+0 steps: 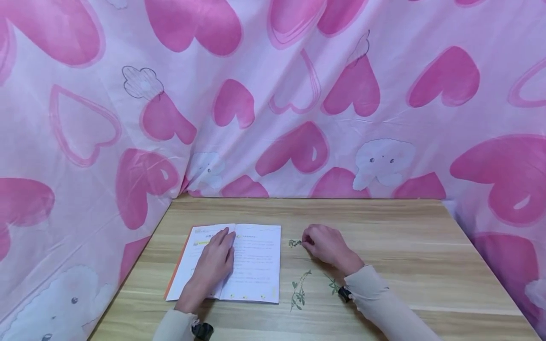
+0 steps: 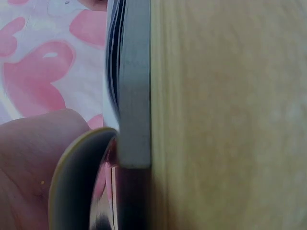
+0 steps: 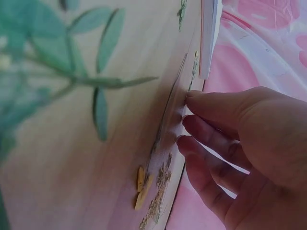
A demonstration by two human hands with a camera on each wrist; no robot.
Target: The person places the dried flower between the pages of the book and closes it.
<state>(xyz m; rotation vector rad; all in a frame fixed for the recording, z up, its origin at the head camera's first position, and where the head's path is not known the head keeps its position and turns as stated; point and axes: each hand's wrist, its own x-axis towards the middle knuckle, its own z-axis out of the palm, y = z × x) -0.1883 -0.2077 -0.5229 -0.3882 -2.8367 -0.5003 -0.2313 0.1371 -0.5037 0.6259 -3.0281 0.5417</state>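
An open book (image 1: 256,265) with printed white pages and an orange edge lies on the table. My left hand (image 1: 214,262) rests on its left page, fingers extended and reaching close to the middle fold. To the right of the book, my right hand (image 1: 326,245) pinches the stem end of a small green sprig (image 1: 294,243) between thumb and fingertips. In the right wrist view that sprig (image 3: 194,67) points away from the thumb tip, low over the wood. The left wrist view shows mostly the book's edge (image 2: 114,57) and part of the hand, its fingers hidden.
A longer leafy sprig (image 1: 300,291) lies nearer, and another sprig (image 1: 332,285) sits beside the right wrist. The right wrist view adds a thin stem (image 3: 168,103), yellow pieces (image 3: 142,191) and dry brown grass (image 3: 160,189). A pink heart-patterned cloth (image 1: 290,118) surrounds the table.
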